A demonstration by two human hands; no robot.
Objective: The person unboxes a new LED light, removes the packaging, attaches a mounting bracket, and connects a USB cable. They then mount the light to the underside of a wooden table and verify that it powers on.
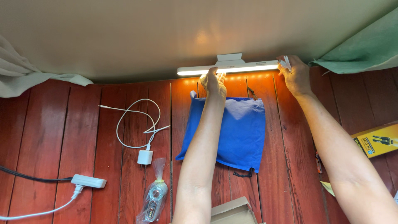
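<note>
Already lit and sitting against the pale wall on its mount: light bar. Left hand curled under its middle, right hand pinching a small white piece at its end. Blue bag, charger cable lying unused below.

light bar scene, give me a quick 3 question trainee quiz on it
1. True or false: the light bar is lit.
2. Which hand grips the bar's end: A) left hand B) right hand?
3. What colour is the cloth bag on the wooden floor?

Key: 1 true. 2 B; the left hand touches the bar near its middle. 3 blue.
</note>
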